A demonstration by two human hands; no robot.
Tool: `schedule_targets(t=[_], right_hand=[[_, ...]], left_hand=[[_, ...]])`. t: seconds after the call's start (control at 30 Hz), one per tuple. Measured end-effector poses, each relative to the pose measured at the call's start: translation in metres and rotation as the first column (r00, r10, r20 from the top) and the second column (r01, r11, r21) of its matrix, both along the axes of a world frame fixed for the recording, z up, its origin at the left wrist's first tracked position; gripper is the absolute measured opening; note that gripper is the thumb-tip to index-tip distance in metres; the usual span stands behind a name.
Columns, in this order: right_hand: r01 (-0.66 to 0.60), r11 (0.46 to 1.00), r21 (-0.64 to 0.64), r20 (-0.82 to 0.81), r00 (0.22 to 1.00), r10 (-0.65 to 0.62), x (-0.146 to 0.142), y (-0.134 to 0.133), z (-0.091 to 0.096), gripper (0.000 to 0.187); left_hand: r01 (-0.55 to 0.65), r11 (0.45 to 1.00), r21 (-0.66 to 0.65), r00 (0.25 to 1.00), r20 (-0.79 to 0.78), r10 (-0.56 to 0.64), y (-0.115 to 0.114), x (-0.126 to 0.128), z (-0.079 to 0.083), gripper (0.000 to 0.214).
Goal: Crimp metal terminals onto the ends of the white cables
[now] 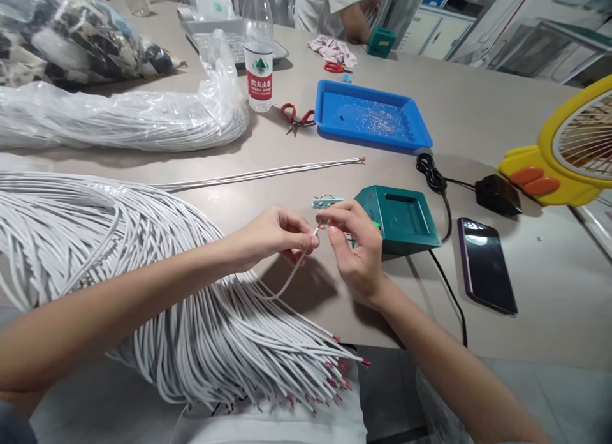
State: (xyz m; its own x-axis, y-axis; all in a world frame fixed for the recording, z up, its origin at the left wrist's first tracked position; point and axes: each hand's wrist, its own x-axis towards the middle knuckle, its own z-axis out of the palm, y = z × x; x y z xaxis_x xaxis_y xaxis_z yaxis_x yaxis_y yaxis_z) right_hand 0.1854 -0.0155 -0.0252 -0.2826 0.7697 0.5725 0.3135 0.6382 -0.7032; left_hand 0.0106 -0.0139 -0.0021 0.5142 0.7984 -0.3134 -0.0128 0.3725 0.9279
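My left hand (280,235) pinches a white cable (291,277) close to its end, where thin red wire shows. Just to the right, the thumb and fingers of my right hand (351,243) close on the tip of that same cable. Behind my right hand stands a green bench device (401,217) with a recessed top; a pale green clamp-like part (327,202) sticks out on its left. A big bundle of white cables (191,316) lies under my left forearm, its red-tipped ends hanging over the table's front edge.
Several finished-looking cables (268,173) lie beyond my hands. Farther back are red-handled snippers (296,118), a blue tray (325,128) with scraps and a water bottle (259,80). At right are a phone (488,265), a black adapter (498,194) and a yellow fan (549,154). A co-worker's arm (354,23) shows across the table.
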Motion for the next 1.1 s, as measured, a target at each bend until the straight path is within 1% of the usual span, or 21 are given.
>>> schedule_targets(t=[0.13, 0.33, 0.5, 0.6, 0.73, 0.83, 0.93, 1.03, 1.1], right_hand=[[-0.011, 0.999, 0.053, 0.007, 1.000, 0.011, 0.0011, 0.0017, -0.0004, 0.025], [0.018, 0.995, 0.094, 0.019, 1.000, -0.020, 0.0024, 0.0029, -0.0020, 0.027], [0.017, 0.993, 0.113, 0.010, 1.000, -0.018, 0.0025, 0.0035, -0.0015, 0.028], [0.023, 0.995, 0.100, -0.010, 1.000, -0.022, 0.0023, 0.0031, -0.0009, 0.026], [0.031, 1.000, 0.006, -0.049, 0.998, -0.030, 0.0024, 0.0018, -0.0008, 0.020], [0.020, 0.987, -0.158, -0.127, 0.991, -0.041, 0.0026, 0.0028, -0.0003, 0.016], [-0.083, 0.942, -0.326, -0.213, 0.977, 0.013, 0.0019, 0.0056, 0.0022, 0.016], [-0.201, 0.884, -0.421, -0.269, 0.959, 0.090, -0.0002, 0.0071, 0.0056, 0.014], [-0.235, 0.856, -0.461, -0.300, 0.949, 0.100, -0.0017, 0.0068, 0.0070, 0.014]], left_hand=[[-0.002, 1.000, -0.020, 1.000, 0.001, 0.002, 0.0000, -0.0008, 0.0001, 0.024], [-0.020, 0.999, -0.036, 0.999, 0.029, 0.021, 0.0007, -0.0010, 0.0012, 0.024], [-0.020, 1.000, -0.024, 0.998, 0.052, 0.021, 0.0016, -0.0030, -0.0005, 0.023], [-0.017, 0.999, -0.030, 0.999, 0.051, 0.018, 0.0024, -0.0040, -0.0008, 0.023], [-0.021, 0.999, -0.035, 0.999, 0.038, 0.022, 0.0029, -0.0040, -0.0006, 0.024], [-0.012, 0.999, -0.043, 0.999, 0.033, 0.013, 0.0024, -0.0034, -0.0005, 0.022], [-0.003, 0.999, -0.037, 1.000, 0.015, 0.004, 0.0016, -0.0028, -0.0003, 0.022], [-0.012, 1.000, -0.002, 1.000, -0.002, 0.012, 0.0013, -0.0026, -0.0001, 0.021], [-0.015, 1.000, 0.015, 1.000, -0.016, 0.015, 0.0014, -0.0025, -0.0001, 0.020]])
